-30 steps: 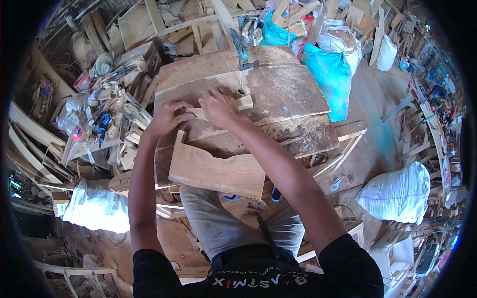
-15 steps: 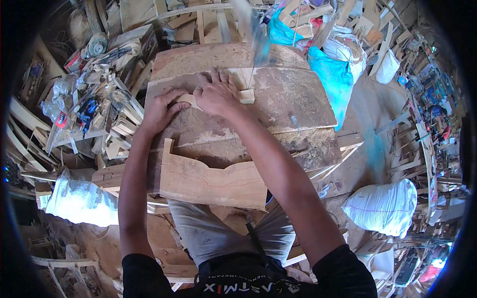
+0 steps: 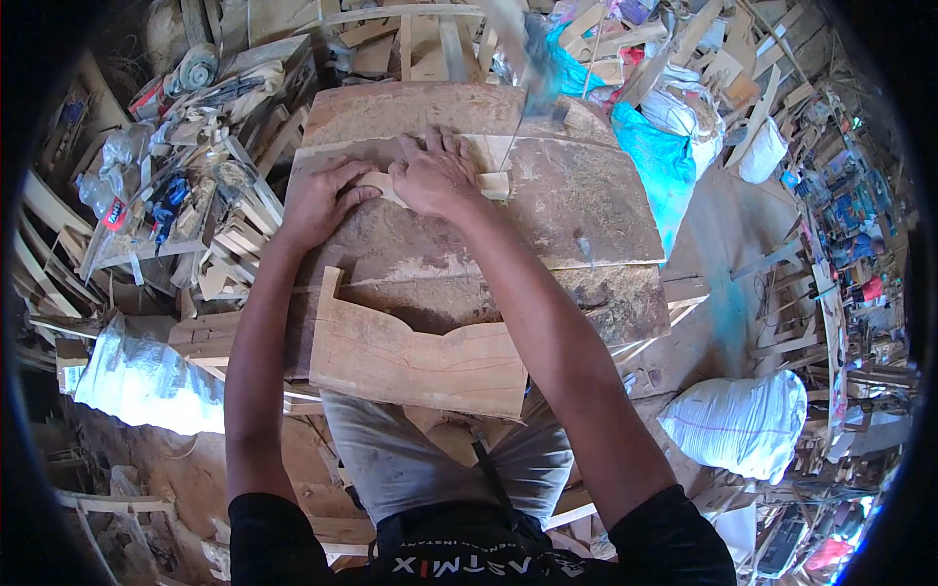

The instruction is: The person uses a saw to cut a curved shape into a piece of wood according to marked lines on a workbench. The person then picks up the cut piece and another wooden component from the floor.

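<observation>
With the blade holder (image 3: 538,76) at one o'clock newly blurred, seemingly running, the wooden strip (image 3: 496,185) is pinched by the left hand (image 3: 321,202), pressed by the spread right hand (image 3: 432,178).

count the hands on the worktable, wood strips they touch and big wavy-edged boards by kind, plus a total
Hands: 2, left hand and right hand
Pale wood strip: 1
Wavy-edged board: 1
Total: 4
</observation>
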Available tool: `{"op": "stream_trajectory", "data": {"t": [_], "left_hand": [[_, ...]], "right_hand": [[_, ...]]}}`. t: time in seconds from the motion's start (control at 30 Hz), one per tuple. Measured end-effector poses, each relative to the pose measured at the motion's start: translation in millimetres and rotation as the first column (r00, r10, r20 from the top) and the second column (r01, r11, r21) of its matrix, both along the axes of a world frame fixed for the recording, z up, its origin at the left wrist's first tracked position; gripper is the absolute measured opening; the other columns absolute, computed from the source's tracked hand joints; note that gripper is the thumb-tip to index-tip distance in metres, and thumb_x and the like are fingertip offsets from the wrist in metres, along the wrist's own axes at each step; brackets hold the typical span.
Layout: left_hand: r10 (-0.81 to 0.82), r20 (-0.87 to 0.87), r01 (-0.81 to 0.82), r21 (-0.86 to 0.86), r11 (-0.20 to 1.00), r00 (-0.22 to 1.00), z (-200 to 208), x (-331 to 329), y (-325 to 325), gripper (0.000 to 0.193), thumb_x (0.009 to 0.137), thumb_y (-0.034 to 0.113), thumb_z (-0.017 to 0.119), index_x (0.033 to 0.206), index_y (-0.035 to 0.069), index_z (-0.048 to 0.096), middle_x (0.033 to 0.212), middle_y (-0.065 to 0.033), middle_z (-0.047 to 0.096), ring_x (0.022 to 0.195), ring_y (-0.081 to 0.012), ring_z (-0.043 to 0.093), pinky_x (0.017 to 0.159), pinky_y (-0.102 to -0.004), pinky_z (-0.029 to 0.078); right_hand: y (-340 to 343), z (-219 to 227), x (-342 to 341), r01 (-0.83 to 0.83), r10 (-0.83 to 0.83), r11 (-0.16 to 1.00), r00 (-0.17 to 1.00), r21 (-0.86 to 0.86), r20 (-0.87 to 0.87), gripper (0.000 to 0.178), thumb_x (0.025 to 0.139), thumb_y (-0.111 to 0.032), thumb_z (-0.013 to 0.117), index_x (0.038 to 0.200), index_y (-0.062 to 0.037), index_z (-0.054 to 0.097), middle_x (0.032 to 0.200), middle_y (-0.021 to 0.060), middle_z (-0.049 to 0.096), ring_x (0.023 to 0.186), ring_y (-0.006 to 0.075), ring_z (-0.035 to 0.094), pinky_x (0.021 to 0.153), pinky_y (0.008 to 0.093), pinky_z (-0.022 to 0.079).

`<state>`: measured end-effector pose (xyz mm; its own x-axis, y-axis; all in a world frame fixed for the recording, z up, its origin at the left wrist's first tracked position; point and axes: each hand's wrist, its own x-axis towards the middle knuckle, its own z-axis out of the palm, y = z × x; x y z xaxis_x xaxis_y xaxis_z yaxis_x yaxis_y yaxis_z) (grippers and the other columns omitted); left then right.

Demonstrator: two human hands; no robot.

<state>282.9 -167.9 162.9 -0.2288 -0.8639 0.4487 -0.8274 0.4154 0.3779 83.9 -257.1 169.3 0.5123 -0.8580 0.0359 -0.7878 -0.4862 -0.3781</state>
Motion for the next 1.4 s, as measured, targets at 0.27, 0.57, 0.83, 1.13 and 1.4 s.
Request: {"op": "stream_trajectory", "data": {"t": [0.27, 0.57, 0.83, 1.13, 1.4], "left_hand": [[0.041, 0.043, -0.039, -0.061, 0.997, 0.998, -4, 3, -2, 0.04, 0.095, 0.035, 0.076, 0.122, 0.007, 0.072, 0.116, -0.0148, 0.072, 0.108, -0.0404, 0.068, 0.091, -0.0464, 0.053], [0.084, 0.068, -0.083, -0.026, 0.996, 0.994, -2, -1, -1, 0.041, 0.096, 0.036, 0.075, 0.125, 0.008, 0.072, 0.117, -0.0153, 0.072, 0.109, -0.0402, 0.069, 0.092, -0.0465, 0.053], [0.104, 0.064, -0.101, -0.041, 0.994, 0.993, -6, 2, -2, 0.044, 0.096, 0.039, 0.074, 0.127, 0.007, 0.072, 0.122, -0.0162, 0.072, 0.112, -0.0402, 0.069, 0.093, -0.0462, 0.054], [0.089, 0.079, -0.087, -0.035, 0.996, 0.993, -6, 2, -4, 0.045, 0.094, 0.037, 0.075, 0.127, 0.005, 0.071, 0.128, -0.017, 0.071, 0.118, -0.041, 0.066, 0.1, -0.0472, 0.053], [0.115, 0.098, -0.111, -0.041, 0.993, 0.989, -9, 5, -10, 0.046, 0.097, 0.044, 0.07, 0.128, 0.009, 0.071, 0.128, -0.0145, 0.071, 0.121, -0.0388, 0.065, 0.099, -0.049, 0.052]], "right_hand": [[0, 7, 2, -0.018, 0.018, 0.999, 1.0, 0.033, 0.002, 0.072, 0.104, -0.044, 0.042, 0.167, -0.0101, 0.034, 0.176, 0.0218, 0.02, 0.164, 0.0424, 0.013, 0.134, 0.0543, 0.006], [-7, 6, 1, -0.016, 0.017, 0.999, 1.0, 0.034, -0.013, 0.074, 0.104, -0.046, 0.044, 0.167, -0.0101, 0.032, 0.175, 0.0233, 0.021, 0.163, 0.0438, 0.014, 0.134, 0.0537, 0.009], [-7, 8, 2, -0.027, 0.027, 0.998, 1.0, 0.05, 0.006, 0.074, 0.104, -0.046, 0.046, 0.167, -0.0104, 0.033, 0.176, 0.0222, 0.018, 0.163, 0.044, 0.013, 0.134, 0.0532, 0.008], [-11, 5, 4, -0.007, 0.006, 0.999, 1.0, 0.054, 0.014, 0.074, 0.103, -0.046, 0.047, 0.167, -0.0107, 0.035, 0.177, 0.0212, 0.019, 0.164, 0.041, 0.013, 0.134, 0.0534, 0.007], [-13, 7, 5, 0.002, -0.002, 0.999, 1.0, 0.05, -0.001, 0.072, 0.103, -0.043, 0.047, 0.166, -0.0101, 0.035, 0.176, 0.0195, 0.022, 0.163, 0.0404, 0.017, 0.134, 0.052, 0.01]]}}
